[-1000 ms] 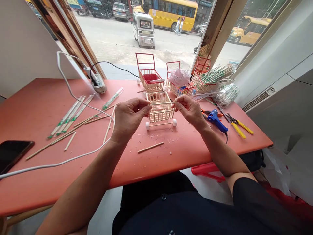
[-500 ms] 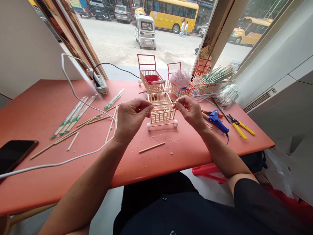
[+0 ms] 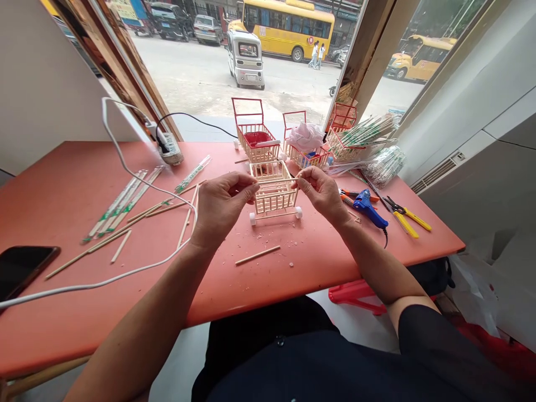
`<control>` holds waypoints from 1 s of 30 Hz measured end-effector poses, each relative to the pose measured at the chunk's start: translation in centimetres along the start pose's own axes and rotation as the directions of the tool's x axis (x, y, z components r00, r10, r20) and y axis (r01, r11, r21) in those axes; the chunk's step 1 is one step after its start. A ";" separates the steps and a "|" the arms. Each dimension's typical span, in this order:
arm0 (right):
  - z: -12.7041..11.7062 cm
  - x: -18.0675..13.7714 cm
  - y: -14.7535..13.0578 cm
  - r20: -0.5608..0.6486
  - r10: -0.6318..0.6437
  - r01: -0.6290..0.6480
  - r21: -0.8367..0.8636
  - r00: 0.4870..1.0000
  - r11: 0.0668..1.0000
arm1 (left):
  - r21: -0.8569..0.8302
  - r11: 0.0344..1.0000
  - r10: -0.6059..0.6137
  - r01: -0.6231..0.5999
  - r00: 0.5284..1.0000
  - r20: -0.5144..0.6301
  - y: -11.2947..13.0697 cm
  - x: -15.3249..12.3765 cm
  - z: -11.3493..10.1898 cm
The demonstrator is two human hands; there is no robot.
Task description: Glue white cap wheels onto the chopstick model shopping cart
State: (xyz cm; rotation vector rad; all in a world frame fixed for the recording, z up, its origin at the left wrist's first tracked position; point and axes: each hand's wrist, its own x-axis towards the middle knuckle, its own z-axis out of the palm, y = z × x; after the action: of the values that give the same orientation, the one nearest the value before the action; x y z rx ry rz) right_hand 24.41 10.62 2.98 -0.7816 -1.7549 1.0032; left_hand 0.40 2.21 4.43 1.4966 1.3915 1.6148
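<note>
Between my two hands a thin wooden stick (image 3: 277, 180) lies level across the top of a small wooden cart (image 3: 276, 204) with white wheels. My left hand (image 3: 226, 204) pinches the stick's left end between thumb and fingers. At its right end, the fingertips of my right hand (image 3: 321, 192) are closed on it. Whether the stick touches the cart's rim I cannot tell. A loose cut stick (image 3: 257, 255) lies on the table in front of the cart, among small shavings.
On the orange table (image 3: 146, 296) a blue glue gun (image 3: 368, 207) and yellow-handled pliers (image 3: 406, 218) lie right. Carts with red handles (image 3: 257, 137) stand behind. Wrapped chopsticks (image 3: 119, 204), a white cable (image 3: 125, 277) and a phone (image 3: 25, 268) are left.
The whole view has shifted slightly. Both hands keep their pinch on the stick over the cart, with hardly any movement relative to it.
</note>
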 end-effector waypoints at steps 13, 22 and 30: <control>0.0 -0.3 -0.5 0.075 0.059 -0.066 0.101 0.995 0.993 | -0.019 1.000 0.019 -0.019 1.000 -0.009 0.0 0.0 -0.6; 0.2 -0.7 -0.5 0.019 0.000 0.000 -0.012 1.000 1.000 | -0.010 0.999 0.033 -0.033 0.999 -0.009 -0.2 -0.1 -0.7; 0.5 -0.6 0.0 0.019 -0.030 0.030 0.001 0.999 1.000 | -0.014 0.999 0.047 -0.046 0.999 0.014 -0.1 0.0 -0.8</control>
State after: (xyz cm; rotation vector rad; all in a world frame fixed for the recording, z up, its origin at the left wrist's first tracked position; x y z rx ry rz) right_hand 24.18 10.01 2.67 -0.7461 -1.7773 0.9941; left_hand -0.41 2.01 4.48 1.5402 1.3442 1.6353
